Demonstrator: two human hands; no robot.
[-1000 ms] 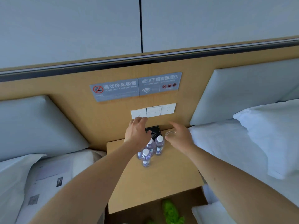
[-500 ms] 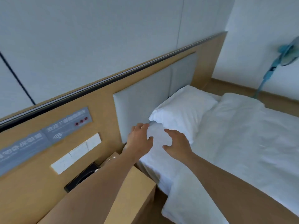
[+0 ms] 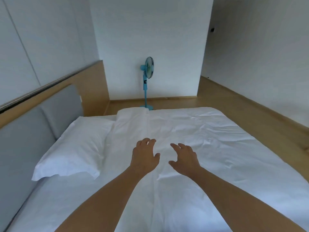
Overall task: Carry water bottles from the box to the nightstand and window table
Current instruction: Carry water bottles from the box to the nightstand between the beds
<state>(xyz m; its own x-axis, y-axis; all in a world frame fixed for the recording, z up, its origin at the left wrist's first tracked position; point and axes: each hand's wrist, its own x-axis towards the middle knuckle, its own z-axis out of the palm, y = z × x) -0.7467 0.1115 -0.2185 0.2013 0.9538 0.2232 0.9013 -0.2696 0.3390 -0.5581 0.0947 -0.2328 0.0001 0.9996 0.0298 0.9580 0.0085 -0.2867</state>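
Both my hands are stretched out over a white bed [image 3: 209, 144]. My left hand [image 3: 144, 156] hangs with loosely spread fingers and holds nothing. My right hand [image 3: 184, 156] is just right of it, fingers relaxed and apart, also holding nothing. No water bottle, box, nightstand or window table is in view.
A white pillow [image 3: 73, 148] lies at the bed's left end against a grey padded headboard [image 3: 30, 131]. A blue standing fan [image 3: 148, 81] stands on the wooden floor [image 3: 242, 106] beyond the bed, by the white wall. A passage opens at the far right.
The view has swung right, from the nightstand with its water bottles to the bed. Both hands left the bottles and now hang over the sheet, holding nothing.
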